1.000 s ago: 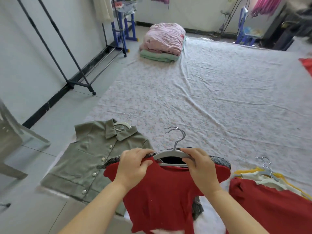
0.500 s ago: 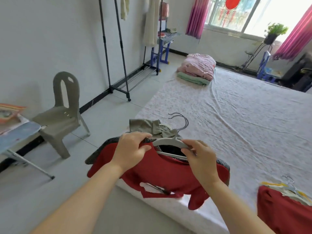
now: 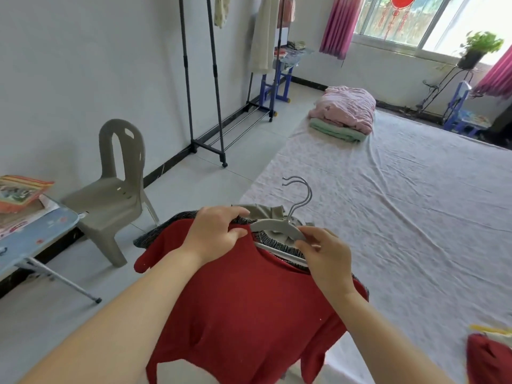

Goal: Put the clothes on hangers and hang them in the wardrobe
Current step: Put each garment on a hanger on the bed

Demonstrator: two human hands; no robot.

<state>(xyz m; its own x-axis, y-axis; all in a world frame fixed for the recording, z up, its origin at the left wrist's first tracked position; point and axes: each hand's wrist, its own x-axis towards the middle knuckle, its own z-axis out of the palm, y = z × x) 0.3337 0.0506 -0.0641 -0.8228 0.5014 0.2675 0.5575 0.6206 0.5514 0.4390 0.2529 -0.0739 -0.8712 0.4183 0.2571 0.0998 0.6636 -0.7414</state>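
We held the red top (image 3: 243, 314) up by the bed (image 3: 401, 217). Our left grip (image 3: 213, 235) pinched its shoulder; our right grip (image 3: 327, 259) pinched the gray hanger (image 3: 274, 225). A dark top (image 3: 155, 232) behind was mostly hidden.

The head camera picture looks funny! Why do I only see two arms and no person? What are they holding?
The camera sits on the person's head and looks down, so you see only their arms. There is this one view. The left hand grips the shoulder of a red top, and the right hand pinches the grey hanger in its neck. They are held above the edge of a bed with folded blankets at its far end. By the wall stand a clothes rack and a grey chair. The top probably goes on that rack.
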